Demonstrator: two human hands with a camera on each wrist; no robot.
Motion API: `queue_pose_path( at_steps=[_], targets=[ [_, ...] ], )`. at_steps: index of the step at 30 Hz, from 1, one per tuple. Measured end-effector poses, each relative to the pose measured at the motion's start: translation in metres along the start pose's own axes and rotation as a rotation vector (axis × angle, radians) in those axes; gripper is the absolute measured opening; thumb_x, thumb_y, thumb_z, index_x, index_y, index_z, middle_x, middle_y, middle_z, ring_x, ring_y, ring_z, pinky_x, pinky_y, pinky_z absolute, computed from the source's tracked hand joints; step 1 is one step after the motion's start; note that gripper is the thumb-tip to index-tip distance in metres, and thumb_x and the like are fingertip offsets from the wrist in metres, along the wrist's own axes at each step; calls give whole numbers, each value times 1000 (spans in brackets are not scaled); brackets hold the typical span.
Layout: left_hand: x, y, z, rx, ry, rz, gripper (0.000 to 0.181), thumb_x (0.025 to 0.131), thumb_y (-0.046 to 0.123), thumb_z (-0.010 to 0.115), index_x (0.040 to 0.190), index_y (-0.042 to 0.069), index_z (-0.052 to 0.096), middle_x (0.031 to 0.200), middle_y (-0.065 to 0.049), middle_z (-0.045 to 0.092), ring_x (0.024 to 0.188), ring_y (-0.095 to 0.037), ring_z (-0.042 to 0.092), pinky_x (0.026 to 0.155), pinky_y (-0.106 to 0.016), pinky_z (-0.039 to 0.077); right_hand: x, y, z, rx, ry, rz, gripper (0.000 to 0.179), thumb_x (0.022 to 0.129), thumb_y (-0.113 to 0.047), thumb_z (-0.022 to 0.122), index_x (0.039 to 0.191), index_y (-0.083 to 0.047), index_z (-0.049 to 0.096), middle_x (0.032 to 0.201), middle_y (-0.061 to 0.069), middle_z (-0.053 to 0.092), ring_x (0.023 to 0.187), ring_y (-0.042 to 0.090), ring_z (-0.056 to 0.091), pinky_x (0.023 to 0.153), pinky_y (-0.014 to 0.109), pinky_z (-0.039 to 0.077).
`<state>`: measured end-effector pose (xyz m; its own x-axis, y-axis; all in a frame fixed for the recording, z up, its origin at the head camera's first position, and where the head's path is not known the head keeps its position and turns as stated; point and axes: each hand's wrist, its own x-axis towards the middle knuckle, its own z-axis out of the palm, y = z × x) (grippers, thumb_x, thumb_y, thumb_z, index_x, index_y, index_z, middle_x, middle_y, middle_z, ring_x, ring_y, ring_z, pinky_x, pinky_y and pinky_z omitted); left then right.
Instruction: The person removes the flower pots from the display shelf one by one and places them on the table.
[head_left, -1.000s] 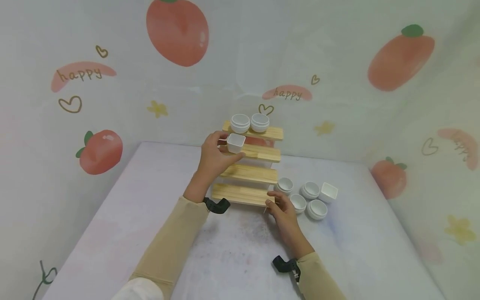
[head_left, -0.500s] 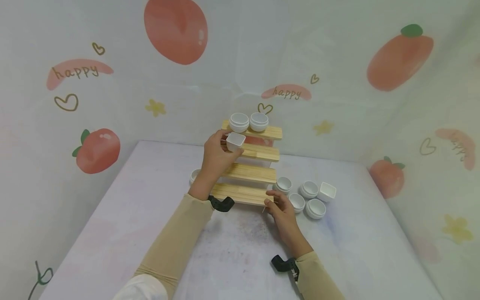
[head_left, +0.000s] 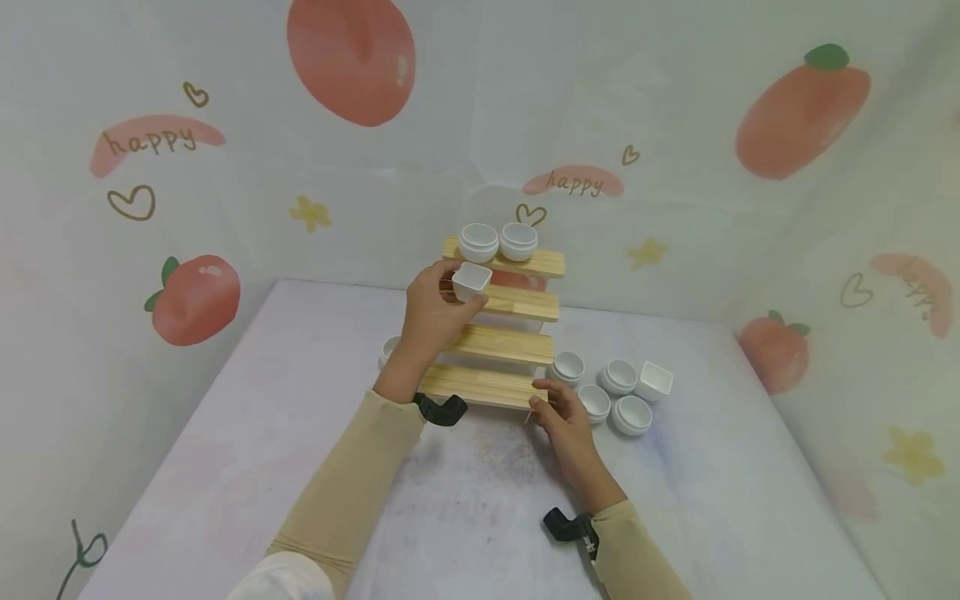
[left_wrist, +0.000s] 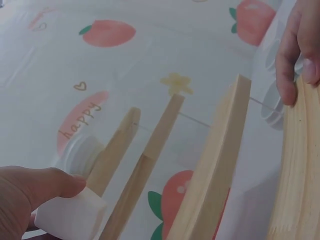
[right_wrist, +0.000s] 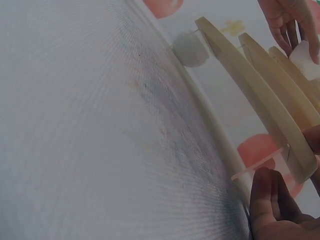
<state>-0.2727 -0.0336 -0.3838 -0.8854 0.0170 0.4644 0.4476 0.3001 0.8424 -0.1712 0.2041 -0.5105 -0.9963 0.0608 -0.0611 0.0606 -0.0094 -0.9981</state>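
In the head view my left hand holds a small white square bowl between thumb and fingers. The bowl overlaps the left end of the second board of a four-tier wooden display rack. Two white round bowls sit side by side on the top board. My right hand grips the right end of the lowest board. Seen from the right wrist, its fingers lie by the rack's clear side panel, below the board.
Right of the rack, several white round bowls and one square bowl stand on the pale table cloth. Another white bowl stands left of the rack, partly behind my left forearm. A printed fruit backdrop rises behind.
My left hand and forearm have shifted slightly right, bringing the bowl left of the rack into view. The square bowl stays at the second board's left end; my right hand keeps its grip.
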Motion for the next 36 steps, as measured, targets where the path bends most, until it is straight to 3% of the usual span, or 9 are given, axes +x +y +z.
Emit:
queue_pose_path(
  at_steps=[12, 22, 36],
  targets=[
    [-8, 6, -14, -13, 32, -31, 56, 86, 14, 88, 136, 2, 65, 125, -14, 69, 109, -28, 66, 95, -45, 60, 1, 3, 0, -13, 0, 2, 34, 104, -11, 67, 138, -8, 61, 136, 14, 60, 111, 18, 62, 89, 26, 56],
    [-10, 9, -26, -1, 52, -5, 54, 87, 15, 87, 133, -2, 65, 123, -18, 69, 108, -32, 67, 97, -54, 60, 3, 1, -1, 16, -4, 8, 36, 104, -9, 66, 139, -5, 60, 136, 16, 59, 111, 17, 62, 89, 25, 56],
    [-17, 5, -42, -5, 94, -34, 55, 86, 14, 88, 133, -4, 64, 122, -20, 69, 109, -33, 68, 97, -48, 60, 2, 0, 1, 21, 20, 18, 37, 103, -8, 67, 139, -4, 60, 133, 14, 60, 110, 17, 61, 90, 25, 56]
  ],
)
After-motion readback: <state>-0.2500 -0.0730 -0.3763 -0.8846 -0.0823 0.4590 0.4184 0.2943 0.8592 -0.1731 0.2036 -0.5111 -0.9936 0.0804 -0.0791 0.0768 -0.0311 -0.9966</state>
